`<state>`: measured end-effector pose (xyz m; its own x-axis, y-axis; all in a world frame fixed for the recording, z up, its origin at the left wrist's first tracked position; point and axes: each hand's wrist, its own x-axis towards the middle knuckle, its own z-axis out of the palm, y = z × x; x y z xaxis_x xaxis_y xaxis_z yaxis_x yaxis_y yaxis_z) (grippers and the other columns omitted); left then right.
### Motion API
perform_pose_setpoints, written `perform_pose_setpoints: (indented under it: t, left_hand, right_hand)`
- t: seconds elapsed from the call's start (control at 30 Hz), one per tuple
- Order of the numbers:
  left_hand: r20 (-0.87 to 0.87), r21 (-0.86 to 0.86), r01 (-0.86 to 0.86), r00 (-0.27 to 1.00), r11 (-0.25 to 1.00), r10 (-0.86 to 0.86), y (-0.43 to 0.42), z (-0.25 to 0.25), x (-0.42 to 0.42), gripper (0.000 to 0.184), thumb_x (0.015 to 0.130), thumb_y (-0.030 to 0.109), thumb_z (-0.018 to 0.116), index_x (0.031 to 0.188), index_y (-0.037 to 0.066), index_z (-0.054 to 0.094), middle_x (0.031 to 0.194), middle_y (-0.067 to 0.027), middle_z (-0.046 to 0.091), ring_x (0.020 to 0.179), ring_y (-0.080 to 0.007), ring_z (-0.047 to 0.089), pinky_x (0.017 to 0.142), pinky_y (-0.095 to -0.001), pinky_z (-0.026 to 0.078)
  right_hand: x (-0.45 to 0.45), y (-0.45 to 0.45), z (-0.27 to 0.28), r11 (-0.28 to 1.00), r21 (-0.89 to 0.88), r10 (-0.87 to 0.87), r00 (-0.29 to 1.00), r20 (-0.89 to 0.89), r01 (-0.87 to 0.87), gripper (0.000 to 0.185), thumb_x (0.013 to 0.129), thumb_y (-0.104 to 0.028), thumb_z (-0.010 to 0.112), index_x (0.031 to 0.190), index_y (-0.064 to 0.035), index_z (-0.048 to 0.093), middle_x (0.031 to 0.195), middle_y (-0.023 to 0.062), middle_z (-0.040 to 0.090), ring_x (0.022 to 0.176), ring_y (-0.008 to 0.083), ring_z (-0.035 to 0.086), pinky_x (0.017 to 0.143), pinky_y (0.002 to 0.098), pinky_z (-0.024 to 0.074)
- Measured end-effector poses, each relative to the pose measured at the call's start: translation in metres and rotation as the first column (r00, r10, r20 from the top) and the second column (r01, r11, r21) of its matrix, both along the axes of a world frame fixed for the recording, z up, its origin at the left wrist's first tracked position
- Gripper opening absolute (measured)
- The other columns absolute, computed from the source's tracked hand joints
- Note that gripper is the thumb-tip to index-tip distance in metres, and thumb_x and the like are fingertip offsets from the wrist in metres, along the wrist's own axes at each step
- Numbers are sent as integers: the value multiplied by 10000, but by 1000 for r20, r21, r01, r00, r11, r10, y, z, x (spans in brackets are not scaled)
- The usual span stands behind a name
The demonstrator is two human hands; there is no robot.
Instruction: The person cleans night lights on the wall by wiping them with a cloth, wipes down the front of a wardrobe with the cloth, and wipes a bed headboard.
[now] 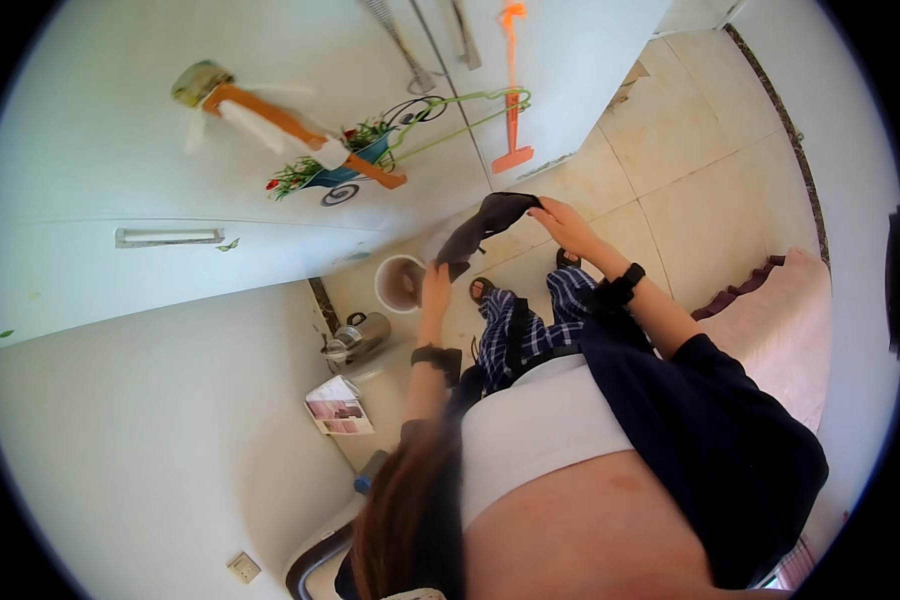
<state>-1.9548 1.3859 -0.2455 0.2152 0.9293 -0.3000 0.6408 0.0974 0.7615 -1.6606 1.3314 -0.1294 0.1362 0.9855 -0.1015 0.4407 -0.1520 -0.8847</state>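
Observation:
A dark cloth item (490, 222) is stretched between my two hands, over the tiled floor. My left hand (436, 288) grips its lower left end, close to the rim of a white bucket (382, 285). My right hand (564, 226) pinches its upper right end. Both hands wear a black band at the wrist. What the cloth item is exactly I cannot tell. Below it show my sandalled feet and checked trousers (532, 338).
White cabinet doors (90, 130) carry a flower planter (355, 160), a green hanger and an orange hook (513, 120). A metal kettle (365, 335) and a desk calendar (340, 408) stand at the left. A pink-covered surface (770, 320) is at the right.

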Motion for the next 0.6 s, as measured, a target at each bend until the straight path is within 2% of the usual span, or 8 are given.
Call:
perform_pose_setpoints:
  t: [0.1, 0.17, 0.23, 0.3, 0.37, 0.47, 0.57, 0.6]
  left_hand:
    - [-295, 384, 441, 891, 811, -344, -9, -55, 14, 386, 897, 291, 456, 1136, -11, 492, 983, -278, 584, 971, -413, 545, 805, -446, 427]
    - [-79, 108, 223, 973, 969, -215, -24, -17, 50, 361, 892, 289, 470, 1089, -11, 514, 953, -269, 584, 952, -402, 547, 791, -440, 430]
    - [-34, -58, 82, 996, 995, -84, -35, -2, 69, 366, 886, 294, 485, 1080, -14, 525, 995, -261, 572, 982, -398, 530, 825, -437, 415]
    - [-127, -65, 17, 992, 998, -25, -43, -2, 78, 400, 878, 305, 499, 1110, -19, 527, 1110, -252, 547, 1061, -399, 494, 906, -437, 382]
    - [-94, -78, -71, 994, 994, 63, -52, 20, 86, 420, 879, 321, 502, 1129, -15, 526, 1109, -250, 550, 1051, -393, 499, 897, -440, 382]
    - [-84, -101, -149, 987, 984, 140, -60, 29, 84, 449, 881, 345, 501, 1150, -14, 522, 1104, -245, 558, 1025, -382, 517, 875, -429, 393]
    - [-70, -184, -119, 992, 976, 108, -53, 29, 73, 450, 879, 340, 501, 1156, -15, 513, 1098, -244, 561, 1005, -376, 536, 848, -407, 411]
    - [-56, -221, -93, 995, 971, 83, -48, 26, 71, 445, 878, 334, 501, 1155, -15, 509, 1096, -244, 561, 1001, -375, 541, 839, -399, 417]
  right_hand:
    - [33, -18, -17, 992, 69, -100, 988, -118, 108, 285, 918, -249, 447, 1006, 1, 553, 904, 213, 594, 860, 366, 554, 755, 393, 430]
    - [51, -22, -28, 992, 54, -104, 982, -160, 114, 288, 923, -246, 436, 1020, 0, 548, 894, 208, 599, 846, 362, 562, 747, 384, 434]
    - [66, -23, -42, 996, -51, -82, 991, -108, 77, 289, 936, -218, 415, 1055, 13, 540, 924, 176, 615, 871, 290, 580, 784, 345, 436]
    - [75, -23, -48, 995, -92, -55, 996, -74, 48, 290, 944, -202, 403, 1076, 20, 534, 943, 159, 624, 891, 257, 591, 805, 324, 437]
    - [78, -22, -45, 997, -70, -31, 998, -60, 27, 289, 946, -197, 399, 1084, 20, 529, 952, 157, 627, 903, 264, 594, 813, 321, 437]
    - [80, -18, -64, 999, -16, -52, 992, -112, 51, 287, 936, -261, 407, 1051, -26, 527, 835, 201, 598, 723, 340, 569, 653, 383, 440]
    - [78, -17, -66, 990, 133, -36, 996, -84, 47, 299, 941, -273, 400, 1073, -36, 525, 813, 194, 595, 646, 330, 559, 597, 379, 437]
    - [76, -19, -59, 997, 51, -54, 994, -90, 59, 293, 942, -243, 401, 1085, -18, 524, 865, 188, 606, 741, 314, 572, 673, 360, 437]
